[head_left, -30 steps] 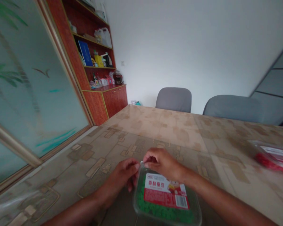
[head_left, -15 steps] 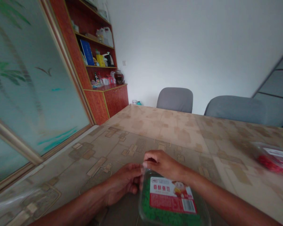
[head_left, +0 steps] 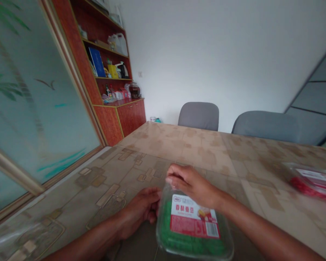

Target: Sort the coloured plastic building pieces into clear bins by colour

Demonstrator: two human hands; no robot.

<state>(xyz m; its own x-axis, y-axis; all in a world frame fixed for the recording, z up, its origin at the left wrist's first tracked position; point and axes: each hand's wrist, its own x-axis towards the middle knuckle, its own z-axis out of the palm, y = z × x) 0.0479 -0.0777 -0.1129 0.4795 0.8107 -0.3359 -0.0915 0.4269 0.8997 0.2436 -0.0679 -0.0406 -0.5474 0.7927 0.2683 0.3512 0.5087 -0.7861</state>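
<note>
A clear plastic food box [head_left: 165, 241] with green contents and a white-and-red label stands at the table's near edge, its lidded top facing me. My right hand [head_left: 188, 183] reaches over the box, fingers curled and pinched at the lid's far left corner. At the left side of the box is my left hand [head_left: 145, 204], fingers bent in against the wall near that same corner. What its fingertips grip is partly hidden.
A second clear box [head_left: 313, 185] with red contents lies on the patterned table [head_left: 195, 145] at the right. Two grey chairs [head_left: 198, 115] stand behind the table. At the back left is a red-brown shelf cabinet [head_left: 107, 123], beside a frosted glass door [head_left: 43, 119].
My right hand has risen slightly at the lid's corner, and the box's top now faces me a little more. My left hand stays at the side. The view has shifted slightly.
</note>
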